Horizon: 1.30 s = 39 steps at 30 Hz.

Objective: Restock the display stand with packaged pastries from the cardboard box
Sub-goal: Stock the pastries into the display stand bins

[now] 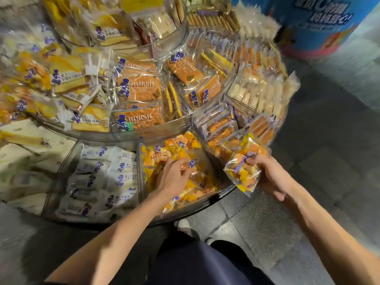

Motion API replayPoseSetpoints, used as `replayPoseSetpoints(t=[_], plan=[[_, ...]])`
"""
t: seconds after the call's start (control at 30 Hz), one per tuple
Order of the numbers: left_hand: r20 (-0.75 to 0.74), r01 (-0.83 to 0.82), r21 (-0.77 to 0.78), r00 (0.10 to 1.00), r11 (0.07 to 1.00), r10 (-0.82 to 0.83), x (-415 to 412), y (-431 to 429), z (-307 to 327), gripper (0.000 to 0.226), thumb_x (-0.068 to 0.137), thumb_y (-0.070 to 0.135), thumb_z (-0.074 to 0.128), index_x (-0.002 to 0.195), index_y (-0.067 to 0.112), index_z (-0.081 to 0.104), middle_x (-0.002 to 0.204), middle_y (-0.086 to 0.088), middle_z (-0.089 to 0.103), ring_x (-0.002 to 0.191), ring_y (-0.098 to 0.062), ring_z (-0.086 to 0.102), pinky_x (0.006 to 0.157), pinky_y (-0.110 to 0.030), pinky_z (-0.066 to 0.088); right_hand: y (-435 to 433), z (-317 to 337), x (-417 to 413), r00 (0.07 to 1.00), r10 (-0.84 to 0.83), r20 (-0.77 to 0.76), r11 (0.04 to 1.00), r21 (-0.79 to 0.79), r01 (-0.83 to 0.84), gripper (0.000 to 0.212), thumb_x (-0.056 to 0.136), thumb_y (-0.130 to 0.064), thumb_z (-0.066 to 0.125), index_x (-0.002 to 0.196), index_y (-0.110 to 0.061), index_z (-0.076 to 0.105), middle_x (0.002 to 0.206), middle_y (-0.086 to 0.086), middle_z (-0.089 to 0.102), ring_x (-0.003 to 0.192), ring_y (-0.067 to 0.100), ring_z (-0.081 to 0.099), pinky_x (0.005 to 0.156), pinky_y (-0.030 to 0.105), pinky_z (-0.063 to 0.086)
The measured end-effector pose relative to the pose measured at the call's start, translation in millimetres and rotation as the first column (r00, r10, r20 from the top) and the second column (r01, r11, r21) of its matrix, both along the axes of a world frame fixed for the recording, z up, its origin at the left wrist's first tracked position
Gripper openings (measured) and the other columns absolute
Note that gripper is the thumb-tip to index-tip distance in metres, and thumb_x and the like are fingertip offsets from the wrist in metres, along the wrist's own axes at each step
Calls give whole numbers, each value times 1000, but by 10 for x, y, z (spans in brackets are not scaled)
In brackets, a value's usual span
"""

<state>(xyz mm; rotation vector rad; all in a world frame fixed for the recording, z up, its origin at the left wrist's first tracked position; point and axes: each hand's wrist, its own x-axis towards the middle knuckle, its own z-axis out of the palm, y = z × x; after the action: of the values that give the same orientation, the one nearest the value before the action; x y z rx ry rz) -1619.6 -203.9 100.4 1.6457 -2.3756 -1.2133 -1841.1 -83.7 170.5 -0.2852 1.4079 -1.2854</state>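
Trousers [197,264] lowest — right hand [271,175] grips pastry pack [242,171]; left hand [172,178] touches packs [202,182].

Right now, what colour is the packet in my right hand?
Packet: clear, yellow and purple print; head view.

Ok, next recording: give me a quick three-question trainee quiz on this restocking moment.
1. True or false: the right hand is empty.
2. The left hand reaches into the compartment of: A) canned drinks B) orange-and-yellow packets C) flat brown HORSH cakes.
3. Fill in: the compartment just left of that one holds ____ packets.
Key: 1 false, it grips a single packet; 2 B; 3 white packets.
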Motion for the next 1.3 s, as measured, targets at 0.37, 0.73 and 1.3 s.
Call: replayPoseSetpoints(t=[0.37,0.73,1.3], plan=[[458,266,-329,884,906,-94,-130,-60,-109,70,98,55,42,157,27,16,150,-11,44,117,-25,61,83,-35,52,-255,-87,-460,982,183,58,983,12,-183,38,85,-3,57,122,-5,63,126,24,65,107,43,66,90,57,56],[716,393,-293,695,872,-73,-542,139,-84,59,100,56,36,146,18,35,154,-26,18,97,-30,68,73,-34,57,-449,-139,-728,935,345,82,938,15,-347,58,72,-10,65,130,-6,57,128,23,64,121,42,60,105,59,45],[-176,-511,214,818,833,547,-76,-61,221,49,98,53,49,71,13,55,63,0,51,56,-15,48,64,-30,42,-463,-178,-630,885,447,130,894,-20,-448,57,71,-6,73,126,-4,59,128,26,63,123,44,57,108,61,41]])
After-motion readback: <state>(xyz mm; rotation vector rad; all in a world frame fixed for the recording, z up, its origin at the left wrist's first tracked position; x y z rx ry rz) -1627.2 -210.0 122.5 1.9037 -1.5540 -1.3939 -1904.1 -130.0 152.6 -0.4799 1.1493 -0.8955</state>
